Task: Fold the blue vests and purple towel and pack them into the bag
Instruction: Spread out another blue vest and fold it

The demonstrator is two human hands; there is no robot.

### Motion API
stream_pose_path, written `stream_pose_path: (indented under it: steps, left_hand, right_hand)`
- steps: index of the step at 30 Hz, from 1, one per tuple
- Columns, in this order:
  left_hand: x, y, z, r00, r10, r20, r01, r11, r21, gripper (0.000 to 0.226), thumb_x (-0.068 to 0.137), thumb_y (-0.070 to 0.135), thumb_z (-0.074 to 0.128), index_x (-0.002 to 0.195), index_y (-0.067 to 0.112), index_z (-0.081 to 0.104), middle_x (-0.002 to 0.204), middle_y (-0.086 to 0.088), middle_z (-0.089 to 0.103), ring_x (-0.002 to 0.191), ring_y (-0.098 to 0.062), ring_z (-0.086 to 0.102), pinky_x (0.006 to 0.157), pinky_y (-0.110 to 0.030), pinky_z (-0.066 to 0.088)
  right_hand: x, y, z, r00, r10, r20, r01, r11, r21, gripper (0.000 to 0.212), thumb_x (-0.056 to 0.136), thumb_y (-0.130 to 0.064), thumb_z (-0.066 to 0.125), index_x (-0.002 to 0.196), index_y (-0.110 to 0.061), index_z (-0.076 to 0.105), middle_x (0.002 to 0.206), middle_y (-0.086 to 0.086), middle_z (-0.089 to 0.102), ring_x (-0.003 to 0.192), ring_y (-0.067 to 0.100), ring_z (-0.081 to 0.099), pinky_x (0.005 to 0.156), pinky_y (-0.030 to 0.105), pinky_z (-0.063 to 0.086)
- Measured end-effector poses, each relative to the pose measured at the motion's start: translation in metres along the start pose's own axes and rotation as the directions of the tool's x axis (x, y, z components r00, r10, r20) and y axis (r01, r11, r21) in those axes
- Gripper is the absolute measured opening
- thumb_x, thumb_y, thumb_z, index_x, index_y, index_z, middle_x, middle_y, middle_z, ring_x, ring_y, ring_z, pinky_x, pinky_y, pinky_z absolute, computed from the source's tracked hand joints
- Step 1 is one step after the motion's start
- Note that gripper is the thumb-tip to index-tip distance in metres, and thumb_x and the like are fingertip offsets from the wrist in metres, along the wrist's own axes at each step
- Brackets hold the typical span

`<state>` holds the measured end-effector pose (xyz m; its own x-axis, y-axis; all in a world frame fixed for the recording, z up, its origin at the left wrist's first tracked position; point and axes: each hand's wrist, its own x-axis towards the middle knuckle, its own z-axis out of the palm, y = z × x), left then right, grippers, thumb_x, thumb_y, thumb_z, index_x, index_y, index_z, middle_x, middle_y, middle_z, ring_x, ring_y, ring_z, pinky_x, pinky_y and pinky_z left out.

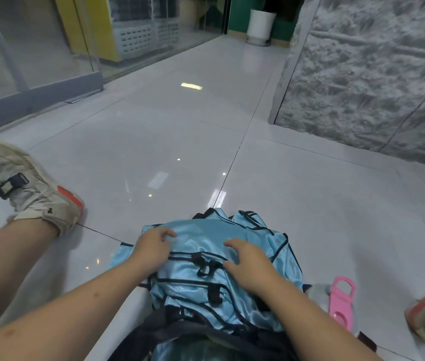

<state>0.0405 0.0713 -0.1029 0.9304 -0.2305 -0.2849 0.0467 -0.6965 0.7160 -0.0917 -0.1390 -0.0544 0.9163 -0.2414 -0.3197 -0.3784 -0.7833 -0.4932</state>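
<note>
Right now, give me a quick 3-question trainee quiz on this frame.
1. True or false: both hands rest on the blue vests.
2. What colour is the flat plastic piece on the floor beside the pile? A) green B) pink C) yellow
3. Which hand lies nearer the worn shoe with the orange heel patch that shows whole?

Key:
1. True. The left hand and right hand both lie on the shiny blue cloth, fingers loosely bent.
2. B, pink.
3. The left hand.
</note>
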Motion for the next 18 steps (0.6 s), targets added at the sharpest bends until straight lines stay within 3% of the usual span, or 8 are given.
stream_pose_path:
  steps: [3,5,7,10,12,15,18]
  left_hand:
    - [0.023,-0.017,-0.004,0.982,-0.148,-0.120,0.174,0.953,0.248,0.040,0.088,0.019,0.062,0.127,0.027,0.064,0.127,-0.009,0.063,0.109,-0.035,0.064,0.088,-0.035,0.053]
    - [0.033,-0.024,-0.002,0.964,-0.264,-0.028,0.262,0.928,0.265,0.046,0.089,0.027,0.067,0.133,0.015,0.059,0.129,-0.013,0.064,0.116,-0.035,0.061,0.090,-0.035,0.048]
    - [0.043,-0.028,0.002,0.949,-0.311,0.049,0.299,0.938,0.174,0.042,0.088,0.027,0.076,0.119,0.001,0.065,0.118,-0.014,0.071,0.102,-0.032,0.066,0.084,-0.035,0.051]
    - [0.049,-0.029,0.000,0.950,-0.312,0.019,0.310,0.948,0.070,0.041,0.082,0.029,0.086,0.098,-0.005,0.069,0.100,-0.017,0.074,0.092,-0.034,0.069,0.086,-0.044,0.055]
    - [0.047,-0.026,-0.006,0.961,-0.275,-0.011,0.275,0.961,0.032,0.038,0.080,0.032,0.087,0.081,0.002,0.065,0.084,-0.014,0.069,0.084,-0.033,0.069,0.079,-0.045,0.054]
    - [0.039,-0.017,-0.019,0.967,-0.247,-0.060,0.234,0.957,-0.172,0.042,0.078,0.031,0.089,0.068,0.014,0.052,0.066,-0.007,0.055,0.065,-0.026,0.054,0.064,-0.037,0.042]
    - [0.032,0.002,-0.034,0.978,-0.208,0.016,0.202,0.921,-0.334,0.043,0.082,0.028,0.085,0.066,0.016,0.047,0.062,-0.005,0.048,0.063,-0.022,0.047,0.060,-0.031,0.036]
  right_hand:
    - [0.014,0.003,0.011,1.000,-0.005,0.011,0.005,0.999,-0.042,0.058,0.104,-0.034,0.062,0.158,-0.026,0.042,0.157,-0.003,0.049,0.144,0.021,0.045,0.119,0.037,0.036]
    - [0.021,0.006,0.019,1.000,0.000,0.012,0.001,0.996,-0.089,0.054,0.104,-0.037,0.060,0.156,-0.027,0.045,0.153,-0.003,0.052,0.143,0.021,0.045,0.120,0.039,0.037]
    - [0.026,0.010,0.023,1.000,0.018,-0.005,-0.018,0.993,-0.118,0.044,0.104,-0.036,0.061,0.147,-0.028,0.057,0.144,-0.003,0.059,0.136,0.022,0.050,0.115,0.040,0.041]
    - [0.033,0.012,0.022,0.996,0.064,-0.069,-0.073,0.988,-0.138,0.024,0.102,-0.033,0.064,0.123,-0.027,0.074,0.117,-0.002,0.071,0.112,0.022,0.063,0.101,0.038,0.051]
    - [0.036,0.013,0.020,0.990,0.108,-0.090,-0.118,0.986,-0.117,0.016,0.100,-0.032,0.067,0.111,-0.025,0.078,0.107,-0.002,0.074,0.103,0.023,0.067,0.095,0.037,0.054]
    - [0.035,0.012,0.015,0.982,0.152,-0.112,-0.161,0.984,-0.073,0.013,0.100,-0.029,0.067,0.104,-0.023,0.077,0.101,-0.003,0.074,0.097,0.020,0.068,0.083,0.031,0.053]
    - [0.031,0.011,0.007,0.971,0.167,-0.170,-0.183,0.980,-0.083,0.012,0.102,-0.024,0.061,0.102,-0.021,0.073,0.094,-0.002,0.070,0.089,0.020,0.064,0.074,0.029,0.045]
